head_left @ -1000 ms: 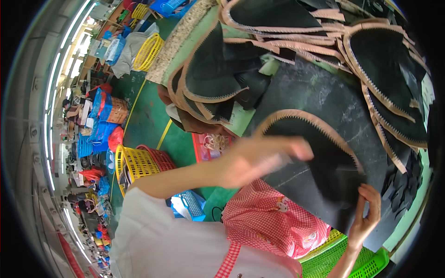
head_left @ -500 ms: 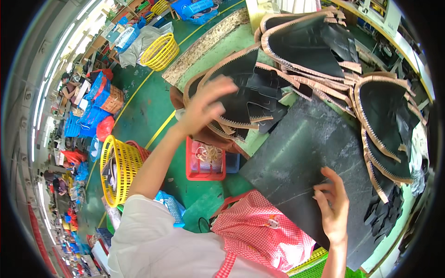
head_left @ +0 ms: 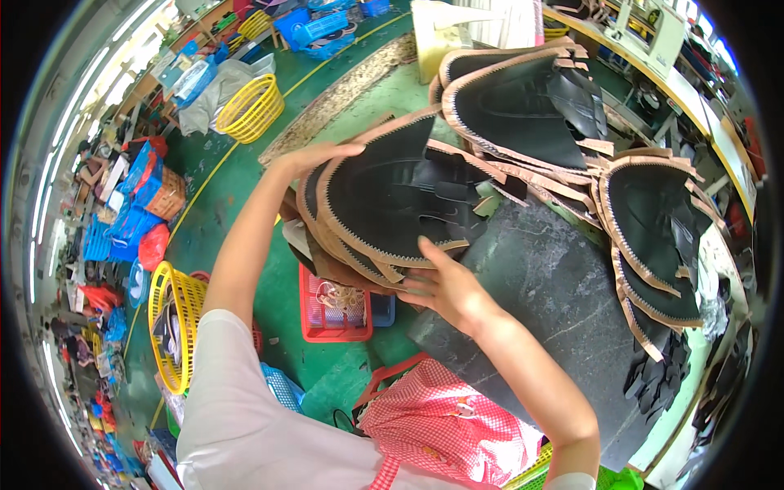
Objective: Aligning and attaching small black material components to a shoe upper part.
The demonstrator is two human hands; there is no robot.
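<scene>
A pile of black shoe uppers [head_left: 384,188] with tan, saw-toothed edges lies at the left of the workbench, partly over its near edge. At the pile's upper left rim is my left hand [head_left: 322,155], its fingers laid together over the edge and its thumb hidden. My right hand [head_left: 447,287] grips the lower rim, thumb on the top upper and the other fingers at or under the edge. Beside the pile, a dark, scuffed board [head_left: 531,302] covers the near part of the bench.
More black uppers lie in a far pile [head_left: 523,106] and a right pile [head_left: 649,220]. Black scraps [head_left: 657,376] sit on the bench's right. Below the left pile stands a red basket [head_left: 335,306] on the floor. Yellow baskets [head_left: 175,327] stand farther left.
My right hand has come from over the dark board to the pile's lower rim. My left hand has settled on its upper left rim. The whole view has shifted slightly.
</scene>
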